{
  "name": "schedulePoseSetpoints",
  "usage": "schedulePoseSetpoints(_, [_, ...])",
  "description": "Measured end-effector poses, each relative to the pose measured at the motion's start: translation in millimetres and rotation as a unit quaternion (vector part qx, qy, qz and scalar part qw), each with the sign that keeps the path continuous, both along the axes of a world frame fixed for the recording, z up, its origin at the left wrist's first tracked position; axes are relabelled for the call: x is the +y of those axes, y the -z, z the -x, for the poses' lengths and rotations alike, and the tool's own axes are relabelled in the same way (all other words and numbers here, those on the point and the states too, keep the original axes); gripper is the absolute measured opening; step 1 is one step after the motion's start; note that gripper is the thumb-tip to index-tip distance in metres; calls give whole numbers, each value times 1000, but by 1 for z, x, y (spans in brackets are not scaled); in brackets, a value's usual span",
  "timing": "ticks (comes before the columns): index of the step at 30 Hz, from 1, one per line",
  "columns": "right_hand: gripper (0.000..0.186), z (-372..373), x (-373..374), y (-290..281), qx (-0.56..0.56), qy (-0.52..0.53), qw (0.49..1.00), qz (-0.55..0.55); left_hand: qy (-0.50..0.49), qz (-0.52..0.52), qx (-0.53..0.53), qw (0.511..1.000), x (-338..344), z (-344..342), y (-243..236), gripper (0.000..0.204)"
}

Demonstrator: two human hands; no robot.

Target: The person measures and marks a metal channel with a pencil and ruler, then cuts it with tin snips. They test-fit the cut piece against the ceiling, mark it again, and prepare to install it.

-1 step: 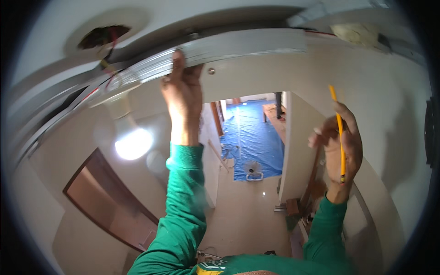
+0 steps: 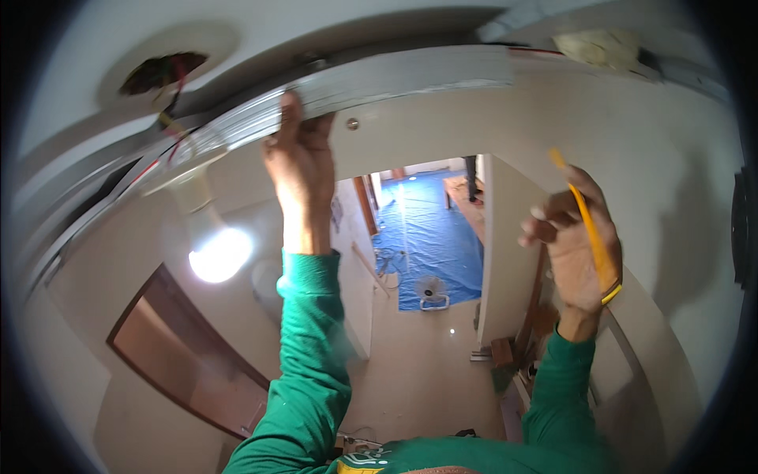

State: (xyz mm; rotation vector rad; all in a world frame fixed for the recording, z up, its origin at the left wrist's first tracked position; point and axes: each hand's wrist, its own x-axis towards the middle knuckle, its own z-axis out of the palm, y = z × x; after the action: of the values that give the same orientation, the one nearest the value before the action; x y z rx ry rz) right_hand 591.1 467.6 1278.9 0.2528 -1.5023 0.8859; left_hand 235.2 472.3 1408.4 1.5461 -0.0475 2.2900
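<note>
A long, flat whitish board or metal strip [image 2: 410, 73] runs along the ceiling recess. My left hand [image 2: 304, 174] reaches up and grips its lower edge, thumb on the front face and fingers underneath. A yellow pencil [image 2: 592, 221], smeared by motion, sits in my right hand [image 2: 575, 257], which is raised at the right, apart from the strip. The pencil lies across the palm between thumb and fingers, one end past the fingertips. Left of my left hand, a lit bulb [image 2: 213, 257] hangs in its holder on wires from a ceiling hole [image 2: 164, 73].
A pale lump [image 2: 598, 49] hangs at the ceiling's upper right. Below are a brown door [image 2: 185, 347], a doorway with blue sheeting [image 2: 430, 229], and a floor fan [image 2: 431, 291]. A person's dark-clothed leg [image 2: 472, 178] shows beyond. Wooden pieces [image 2: 503, 351] stand lower right.
The whole view has shifted slightly, so most things appear a little further left. In my right hand the pencil has tilted, its lower end swinging right. My left hand keeps its grip.
</note>
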Motion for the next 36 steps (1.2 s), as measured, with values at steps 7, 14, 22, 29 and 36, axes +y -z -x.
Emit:
schedulePoseSetpoints(7, [49,-6,18,-20,-4,266,956,-121,-2,-12,-6,1000,3,-11,-6,25])
schedulePoseSetpoints(14, [30,14,48,-90,53,316,931,-175,-22,1,3,1000,-3,-8,-6,20])
schedulePoseSetpoints(22, [17,23,101,-134,37,380,878,-289,-30,-12,-14,999,-3,-4,-5,24])
schedulePoseSetpoints(29, [13,31,106,-154,89,408,834,-361,-19,-12,-7,1000,-5,-11,-8,22])
schedulePoseSetpoints(36, [21,41,101,-162,143,448,796,-381,-7,-12,-5,1000,-2,-6,-8,23])
